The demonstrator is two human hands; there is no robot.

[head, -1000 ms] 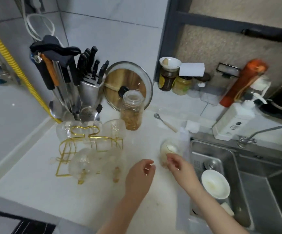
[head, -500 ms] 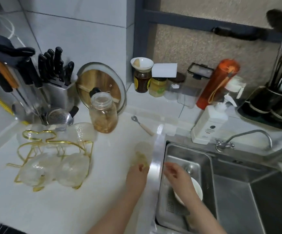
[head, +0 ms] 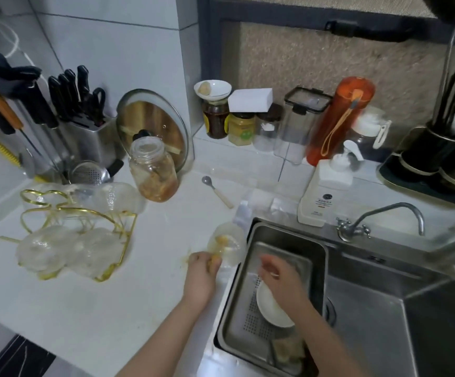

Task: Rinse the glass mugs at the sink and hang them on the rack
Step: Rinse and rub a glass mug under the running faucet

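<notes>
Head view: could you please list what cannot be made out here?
- Right hand: motion blur hides whether its fingers hold anything.
- Glass mug in the left hand: blurred, handle unclear.
- Mugs on the gold rack: smeared, count uncertain.
- White bowl: partly hidden by the right wrist.

- We see our left hand [head: 199, 278] just left of the sink [head: 384, 308], over the counter at the sink's near-left rim, fingers curled round the amber handle of a glass mug [head: 227, 244] that tilts toward the sink.
- Our left forearm runs bare from the lower edge of the view up toward the sink's left rim, wrist fairly straight.
- Our right hand [head: 280, 276] hovers above the sink's left part, palm down, fingers loosely bent and holding nothing, slightly blurred.
- Our right forearm, also bare, crosses above the sink's near-left part from the lower right, angled up and to the left.
</notes>
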